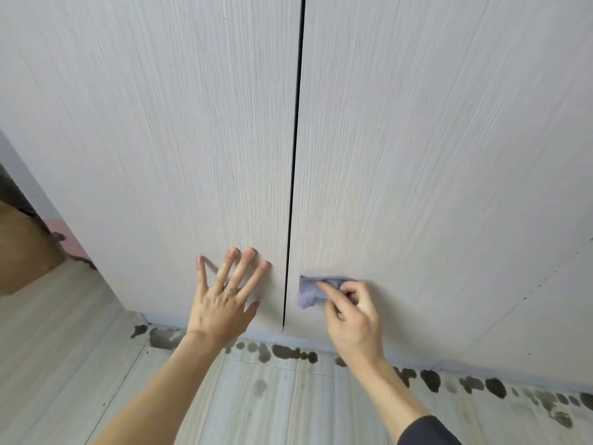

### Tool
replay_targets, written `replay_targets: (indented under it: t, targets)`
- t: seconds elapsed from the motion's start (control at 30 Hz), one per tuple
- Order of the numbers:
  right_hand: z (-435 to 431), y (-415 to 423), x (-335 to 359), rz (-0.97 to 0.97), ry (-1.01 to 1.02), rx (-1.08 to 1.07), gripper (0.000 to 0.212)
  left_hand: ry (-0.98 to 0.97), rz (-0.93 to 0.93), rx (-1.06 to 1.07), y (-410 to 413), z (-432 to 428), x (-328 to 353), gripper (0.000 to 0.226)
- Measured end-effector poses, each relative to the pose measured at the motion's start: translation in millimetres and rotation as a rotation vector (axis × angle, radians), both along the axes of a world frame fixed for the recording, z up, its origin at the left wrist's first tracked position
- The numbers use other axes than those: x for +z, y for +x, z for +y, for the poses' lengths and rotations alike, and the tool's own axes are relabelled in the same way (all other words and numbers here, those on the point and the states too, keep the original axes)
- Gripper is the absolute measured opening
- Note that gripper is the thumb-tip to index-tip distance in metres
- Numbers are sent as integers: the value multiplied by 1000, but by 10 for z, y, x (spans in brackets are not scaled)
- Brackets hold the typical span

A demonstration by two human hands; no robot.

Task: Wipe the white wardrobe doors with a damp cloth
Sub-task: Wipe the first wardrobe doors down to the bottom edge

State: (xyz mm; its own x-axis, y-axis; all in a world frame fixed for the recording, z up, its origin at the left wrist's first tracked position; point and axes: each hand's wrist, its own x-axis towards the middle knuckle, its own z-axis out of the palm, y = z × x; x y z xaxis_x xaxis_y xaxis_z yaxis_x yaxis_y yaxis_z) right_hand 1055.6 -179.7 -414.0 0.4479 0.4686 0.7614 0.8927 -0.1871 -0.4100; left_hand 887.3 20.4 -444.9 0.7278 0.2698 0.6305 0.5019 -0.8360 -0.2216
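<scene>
Visitor: Doors, where are they in the view?

Watcher: Two white wardrobe doors fill most of it; the left door (160, 139) and the right door (433, 139) stand side by side, with a thin dark gap (295, 155) between them.

Visitor: And the hands?

Watcher: The left hand (224, 300) lies flat on the lower part of the left door, just beside the gap; its fingers are straight and spread, grasping nothing; a ring (231, 287) sits on one finger. The right hand (353, 316) grips the cloth (309, 292) with curled fingers.

Visitor: Where exactly is the cloth?

Watcher: It is pale lilac and bunched; it touches the right door low down, just right of the gap. Under the doors, dark spots (288, 351) run along the pale floor (288, 406); a dark sleeve (430, 431) covers the right forearm.
</scene>
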Motion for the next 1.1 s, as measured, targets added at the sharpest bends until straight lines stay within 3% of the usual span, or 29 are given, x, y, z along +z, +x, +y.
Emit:
replay_targets:
  t: [0.13, 0.27, 0.37, 0.47, 0.53, 0.6, 0.67, 0.77, 0.87, 0.97, 1.1]
  targets:
    - [195, 60, 880, -32, 398, -42, 29, 27, 2, 43, 32, -9, -18, 124]
    - [445, 12, 1110, -199, 366, -12, 29, 74, -11, 49, 58, 7, -60, 124]
    - [529, -93, 732, -339, 177, 60, 30, 86, 6, 75, 34, -27, -31, 125]
    - [453, -140, 61, -343, -150, 141, 33, 8, 19, 118, 11, -171, 3, 131]
    - [277, -130, -367, -246, -466, 144, 39, -85, 7, 159, 17, -332, 35, 131]
    - [28, -123, -622, -36, -775, 44, 30, -192, -6, 185, 30, -521, 41, 128]
    - [-157, -36, -583, 80, -898, 127, 26, -346, 12, 195, 51, -722, 202, 124]
    - [-378, 2, -4, 229, -992, 261, 31, -779, 75, 356, 93, -1049, 592, 102]
    - [-542, 28, 1129, 483, -883, 219, 37, -1339, -45, 510, 129, -1342, 1241, 63]
    - [-670, -43, 2327, 517, -792, 286, 36, -1549, -72, 412, 18, -1578, 2037, 39]
    - [-755, -312, 3795, 458, -722, 352, 35, -1717, -228, 200, -207, -1741, 3547, 27]
